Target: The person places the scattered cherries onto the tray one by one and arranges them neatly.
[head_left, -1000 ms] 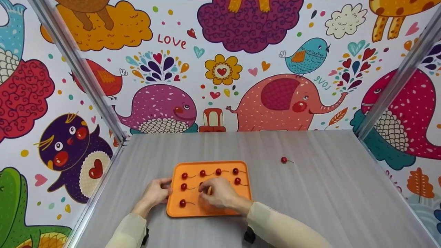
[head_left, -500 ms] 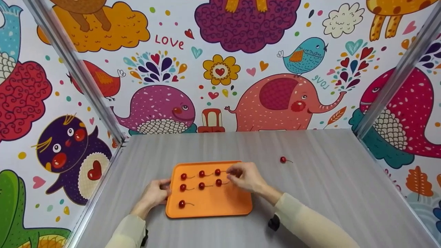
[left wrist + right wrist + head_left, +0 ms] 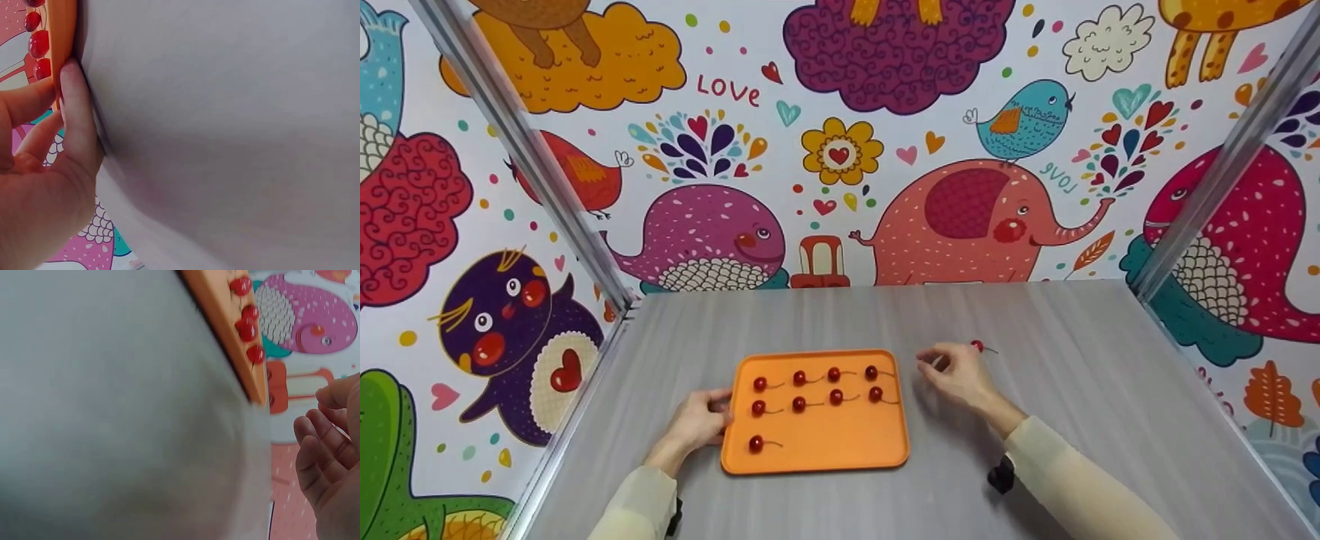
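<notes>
An orange tray (image 3: 832, 442) lies on the table, bearing several red cherries with thin stems. They form two rows across its back half, and a single cherry (image 3: 756, 444) sits at the front left. My left hand (image 3: 697, 418) holds the tray's left edge; in the left wrist view its thumb and a finger (image 3: 34, 101) pinch the rim. Just right of the tray, my right hand (image 3: 960, 373) hovers over the table with fingers loosely bent and nothing between them. A loose cherry (image 3: 976, 346) on the table shows right behind that hand, partly covered by it.
The grey table (image 3: 1072, 420) reaches back to a wall (image 3: 765, 37) printed with cartoon animals. Metal posts (image 3: 1192, 180) rise at both back corners. Table surface stretches on both sides of the tray.
My right hand has moved from the middle of the tray over its right side to the table at right, uncovering cherries in the second row. The left hand stays at the tray edge.
</notes>
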`<control>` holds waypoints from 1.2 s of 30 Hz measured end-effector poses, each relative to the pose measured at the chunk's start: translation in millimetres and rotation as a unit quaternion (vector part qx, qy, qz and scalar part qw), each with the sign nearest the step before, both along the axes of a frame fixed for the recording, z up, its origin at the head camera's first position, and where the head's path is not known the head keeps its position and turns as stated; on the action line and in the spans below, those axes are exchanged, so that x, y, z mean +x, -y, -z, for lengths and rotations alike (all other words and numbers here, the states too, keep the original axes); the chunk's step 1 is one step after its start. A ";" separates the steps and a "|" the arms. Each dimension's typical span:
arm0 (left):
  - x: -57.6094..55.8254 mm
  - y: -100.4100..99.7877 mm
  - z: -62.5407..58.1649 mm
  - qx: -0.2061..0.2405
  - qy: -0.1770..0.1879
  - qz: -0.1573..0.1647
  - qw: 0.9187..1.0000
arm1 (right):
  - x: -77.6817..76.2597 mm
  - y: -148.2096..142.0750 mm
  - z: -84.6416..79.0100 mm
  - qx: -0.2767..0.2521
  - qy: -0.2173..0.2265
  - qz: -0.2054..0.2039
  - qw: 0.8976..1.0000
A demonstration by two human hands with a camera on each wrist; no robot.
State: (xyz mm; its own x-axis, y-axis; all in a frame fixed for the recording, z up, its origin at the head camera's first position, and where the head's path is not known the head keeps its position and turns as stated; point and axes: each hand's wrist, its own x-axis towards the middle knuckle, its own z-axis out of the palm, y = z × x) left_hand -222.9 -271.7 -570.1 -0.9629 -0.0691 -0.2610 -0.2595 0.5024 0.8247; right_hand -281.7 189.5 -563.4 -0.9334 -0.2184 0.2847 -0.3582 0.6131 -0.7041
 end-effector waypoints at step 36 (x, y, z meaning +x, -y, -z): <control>0.2 -0.1 0.0 0.010 -0.002 -0.007 1.000 | -31.2 -104.7 27.9 0.131 0.054 0.149 0.979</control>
